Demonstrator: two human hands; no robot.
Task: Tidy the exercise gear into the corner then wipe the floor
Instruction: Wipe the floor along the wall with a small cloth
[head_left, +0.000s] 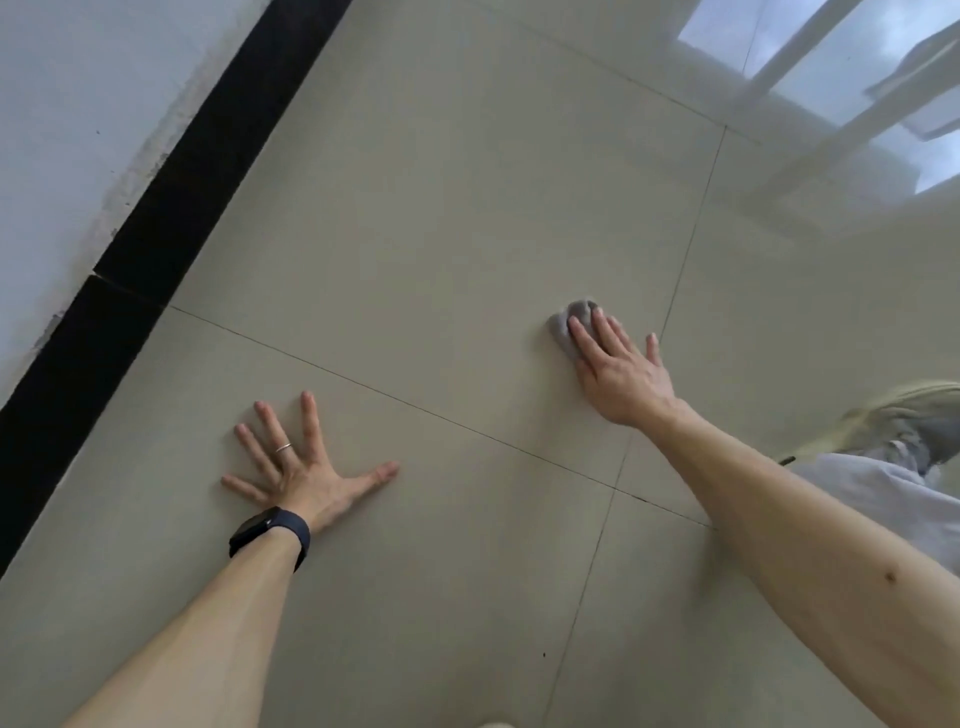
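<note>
Plainly you are in the wiping half of the job — your right hand (618, 374) lies flat on a small grey cloth (569, 325), fingers straight and pressing it to the tiled floor (415, 234) rather than curling round it, just left of a grout line (670, 312). Your left hand (301, 467) is spread wide, palm down on the neighbouring tile, holding nothing and, I judge, propping you up; it wears a ring (283, 448), with a dark watch (270, 535) on the wrist. No exercise gear shows in this view, so you cannot tell from here whether it has reached the corner. How much floor is left is hard to say — the tiles look evenly pale and glossy, a window reflected at upper right, and no wet track stands out. A black skirting (171, 208) runs under the white wall (78, 104) at left, and your shoe (904, 415) sits at the right edge. No bucket, basin or other container is visible, so there are no contents to report.
</note>
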